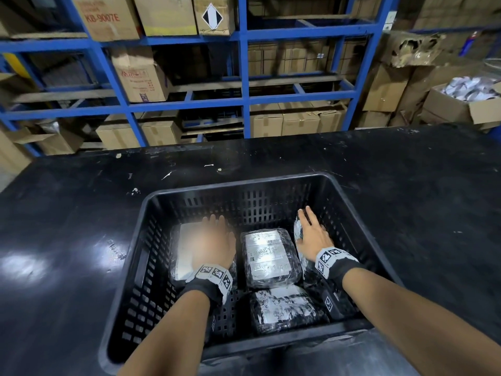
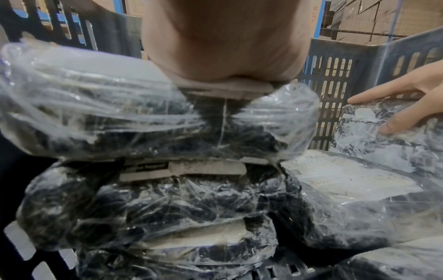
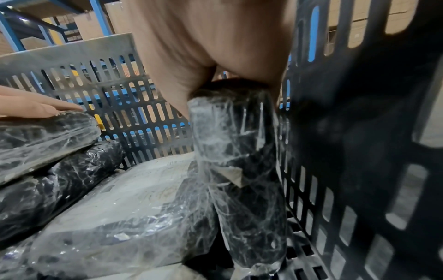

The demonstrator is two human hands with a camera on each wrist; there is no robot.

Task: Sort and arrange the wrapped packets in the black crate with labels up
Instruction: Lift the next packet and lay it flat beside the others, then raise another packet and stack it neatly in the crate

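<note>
Lower centre, the crate (image 1: 238, 183) on the table (image 1: 81, 213) holds a left stack (image 1: 184, 248), middle packet (image 1: 268, 253), near packet (image 1: 284, 310) below, tilted packet (image 1: 299, 229) right.

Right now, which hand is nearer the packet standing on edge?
Right. The right hand holds that upright packet; the left hand rests flat on another packet across the crate.
</note>
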